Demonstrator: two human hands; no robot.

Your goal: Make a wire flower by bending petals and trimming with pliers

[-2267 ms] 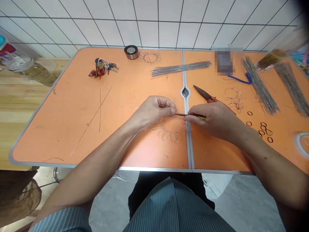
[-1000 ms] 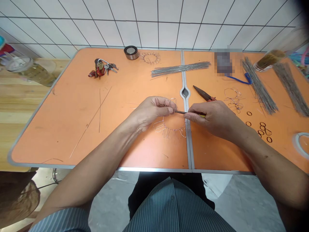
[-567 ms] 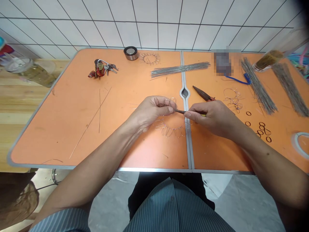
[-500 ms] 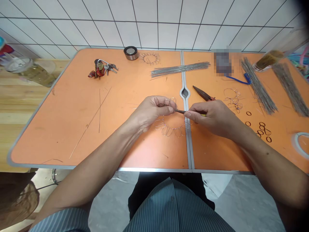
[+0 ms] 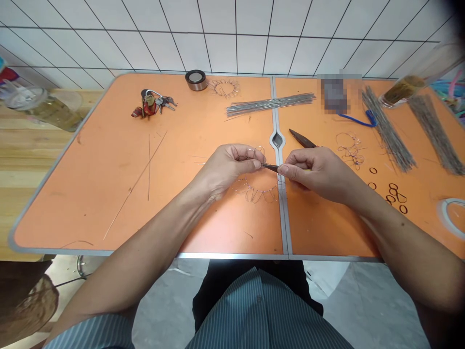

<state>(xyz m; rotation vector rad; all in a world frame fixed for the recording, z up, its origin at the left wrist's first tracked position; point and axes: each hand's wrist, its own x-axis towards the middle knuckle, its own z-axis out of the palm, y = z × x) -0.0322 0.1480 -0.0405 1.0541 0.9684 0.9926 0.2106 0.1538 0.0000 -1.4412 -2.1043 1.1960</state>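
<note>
My left hand (image 5: 232, 166) is closed, pinching a thin wire ring with looped edges (image 5: 262, 192) between thumb and fingertips. The ring's lower loops hang below the fingers, and part of it is hidden behind them. My right hand (image 5: 315, 170) is wrapped around slim dark-nosed pliers (image 5: 271, 167), with a bit of yellow handle showing. The pliers' tip meets the wire right at my left thumb and fingertips; whether the jaws grip it is too small to tell. Just beyond my right hand lies a second dark-jawed tool (image 5: 302, 139), its handles mostly hidden.
Bundles of straight wire (image 5: 271, 104) lie at the back and right (image 5: 388, 131). Another looped wire ring (image 5: 224, 88), a tape roll (image 5: 196, 80) and keys (image 5: 160, 103) are along the back. Bent wires (image 5: 350, 149) and small dark rings (image 5: 393, 194) lie right, loose wires (image 5: 136, 184) left.
The lower loops of the wire ring have shifted slightly up and the right hand has moved up a little. Both hands keep their hold.
</note>
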